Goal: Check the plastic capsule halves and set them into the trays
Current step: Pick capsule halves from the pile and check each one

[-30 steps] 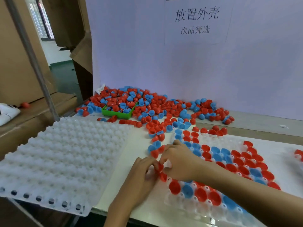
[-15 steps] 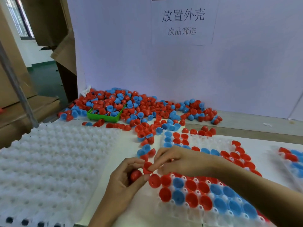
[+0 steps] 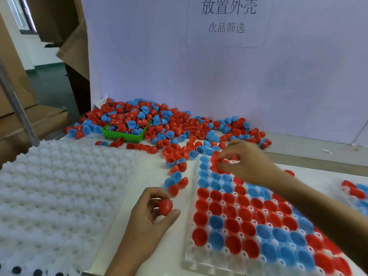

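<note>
A heap of red and blue capsule halves (image 3: 175, 124) lies against the back wall and trails toward me. A clear tray (image 3: 199, 261) in front of me holds rows of red and blue halves, open side up. My left hand (image 3: 147, 218) pinches a red capsule half (image 3: 165, 207) between thumb and fingers, just left of the tray. My right hand (image 3: 247, 162) reaches over the tray's far end, its fingers curled round red halves (image 3: 216, 163) there.
A stack of white dimpled trays (image 3: 55, 196) fills the left of the table. A green bin (image 3: 127, 135) sits in the heap. Another partly filled tray (image 3: 356, 194) shows at the right edge. Cardboard boxes (image 3: 12, 80) stand beyond the table's left side.
My hands have parted. The right hand moved away to the tray's far end near the heap. The left hand stays near the tray's left side, holding a red half.
</note>
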